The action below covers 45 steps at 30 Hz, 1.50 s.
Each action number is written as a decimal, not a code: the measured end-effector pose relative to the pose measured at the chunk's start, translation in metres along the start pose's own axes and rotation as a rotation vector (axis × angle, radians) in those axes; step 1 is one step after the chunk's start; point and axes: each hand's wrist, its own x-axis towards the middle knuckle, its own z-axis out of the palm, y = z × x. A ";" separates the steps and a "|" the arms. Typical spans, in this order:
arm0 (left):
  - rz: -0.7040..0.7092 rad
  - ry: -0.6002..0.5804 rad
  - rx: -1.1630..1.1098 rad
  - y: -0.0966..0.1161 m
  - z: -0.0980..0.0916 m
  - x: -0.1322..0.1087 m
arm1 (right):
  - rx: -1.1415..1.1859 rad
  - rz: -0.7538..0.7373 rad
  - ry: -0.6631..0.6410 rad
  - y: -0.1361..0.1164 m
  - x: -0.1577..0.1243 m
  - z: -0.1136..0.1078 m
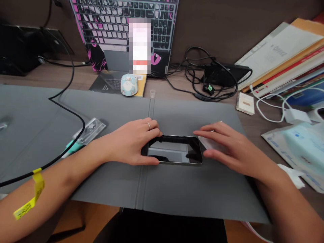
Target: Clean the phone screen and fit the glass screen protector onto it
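A black smartphone (174,150) lies screen up on a grey mat (177,192) in the middle of the desk. My left hand (131,141) clasps the phone's left end between thumb and fingers; a ring sits on one finger. My right hand (225,148) rests at the phone's right end, fingers stretched flat over a small clear plastic film (209,143), with the thumb at the phone's lower right corner. A yellow tag is tied round my left forearm.
A laptop with a pink patterned keyboard (121,20) stands at the back. A black cable (68,111) crosses the mat on the left near a clear packet (92,130). A charger and tangled cables (210,81), stacked folders (283,54), and a pale blue packet (298,148) lie to the right.
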 end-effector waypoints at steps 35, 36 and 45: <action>0.045 0.043 -0.017 -0.009 0.002 -0.002 | -0.073 0.148 0.224 0.029 -0.002 0.001; 0.047 0.042 -0.017 -0.009 0.002 -0.002 | -0.070 0.151 0.232 0.029 -0.002 0.001; 0.058 0.049 -0.008 -0.009 0.002 -0.002 | -0.040 0.164 0.257 0.027 0.000 0.000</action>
